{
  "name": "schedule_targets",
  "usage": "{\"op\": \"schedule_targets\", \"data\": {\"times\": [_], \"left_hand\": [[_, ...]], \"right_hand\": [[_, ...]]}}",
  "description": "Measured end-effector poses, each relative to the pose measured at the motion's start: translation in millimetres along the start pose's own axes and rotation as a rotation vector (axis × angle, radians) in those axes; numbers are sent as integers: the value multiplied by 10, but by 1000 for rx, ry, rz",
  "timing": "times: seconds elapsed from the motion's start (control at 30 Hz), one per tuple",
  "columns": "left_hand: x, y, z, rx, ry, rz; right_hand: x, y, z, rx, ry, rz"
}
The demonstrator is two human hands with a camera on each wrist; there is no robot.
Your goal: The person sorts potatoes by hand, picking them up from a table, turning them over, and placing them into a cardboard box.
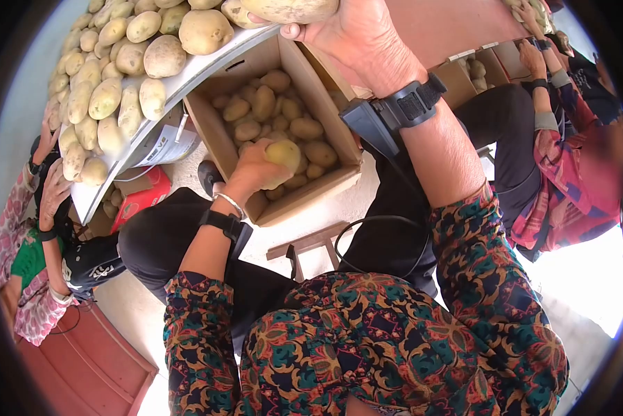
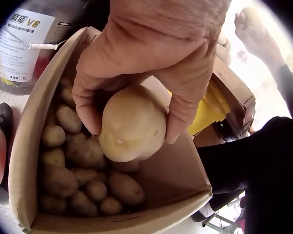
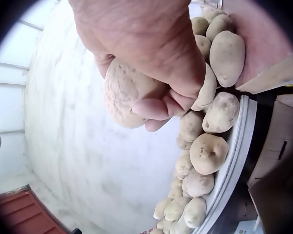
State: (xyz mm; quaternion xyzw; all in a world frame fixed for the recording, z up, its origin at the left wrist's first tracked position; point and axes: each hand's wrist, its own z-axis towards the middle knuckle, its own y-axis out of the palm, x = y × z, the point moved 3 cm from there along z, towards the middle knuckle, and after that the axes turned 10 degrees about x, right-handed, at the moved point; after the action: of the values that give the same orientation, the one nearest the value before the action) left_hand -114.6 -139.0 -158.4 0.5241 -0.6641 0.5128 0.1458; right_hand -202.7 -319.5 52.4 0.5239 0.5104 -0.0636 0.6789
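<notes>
My left hand (image 1: 253,168) grips a pale potato (image 2: 133,124) between thumb and fingers, inside the cardboard box (image 2: 24,161). Below it, several loose potatoes (image 2: 85,151) cover the box's floor. Up at the table's edge, my right hand (image 1: 353,38) holds a larger, longish potato (image 1: 294,8); in the right wrist view this potato (image 3: 132,92) has speckled brown skin, and the thumb and fingers curl round it. Beside that hand, a heap of potatoes (image 1: 134,59) spreads along the white table (image 3: 229,170).
Between my knees stands a wooden stool frame (image 1: 311,243). A labelled bucket (image 2: 27,44) and a red box (image 1: 143,197) are under the table. Other people's hands (image 1: 55,197) work at the left; a person in a pink checked sleeve (image 1: 568,180) sits at the right.
</notes>
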Motion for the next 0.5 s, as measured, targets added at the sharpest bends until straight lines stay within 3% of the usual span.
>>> {"op": "schedule_targets", "data": {"times": [0.13, 0.2, 0.23, 0.3, 0.37, 0.43, 0.5], "left_hand": [[130, -24, -47, -119, 121, 103], [206, -160, -1, 58, 187, 309], [281, -232, 13, 61, 186, 308], [461, -527, 37, 357, 121, 4], [604, -790, -25, 353, 68, -415], [676, -985, -98, 358, 73, -549], [659, -1108, -147, 353, -36, -848]], "right_hand": [[19, -4, 16, -45, 4, -24], [16, 11, -1, -33, 15, -7], [20, 26, 2, -21, 28, 10], [36, 34, 30, -52, 56, 34], [88, 44, 67, -77, 85, 55], [140, 51, 80, -48, 123, 47], [214, 91, 70, -23, 124, 59]]}}
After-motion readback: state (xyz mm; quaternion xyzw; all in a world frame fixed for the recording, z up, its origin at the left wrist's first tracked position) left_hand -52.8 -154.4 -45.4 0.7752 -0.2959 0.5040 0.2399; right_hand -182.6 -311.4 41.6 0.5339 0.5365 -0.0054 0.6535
